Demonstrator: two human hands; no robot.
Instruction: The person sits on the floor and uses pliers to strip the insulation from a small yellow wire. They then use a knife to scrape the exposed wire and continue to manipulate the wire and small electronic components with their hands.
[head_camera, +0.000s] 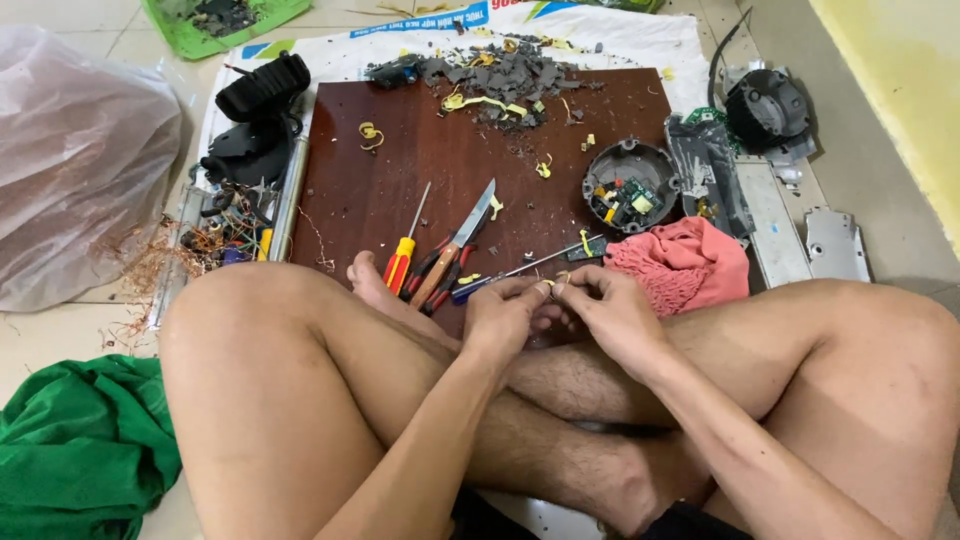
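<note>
Frame centre: left hand (503, 318) and right hand (610, 312) together, fingertips pinching one tiny part (551, 290) for fine picking, knife (462, 240) and screwdriver (402, 258) just beside on board (400, 170).

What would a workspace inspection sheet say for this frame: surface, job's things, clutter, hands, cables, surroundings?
Surface: dark brown board on the floor.
Job's things: small part, too small to identify, pinched between both hands.
Clutter: knife, yellow-handled screwdriver, grey debris pile, round casing with circuit board.
Hands: left hand and right hand, fingertips meeting on the part.
Cables: wire tangle left of the board.
Surroundings: pink cloth, green cloth, clear plastic bag.
</note>
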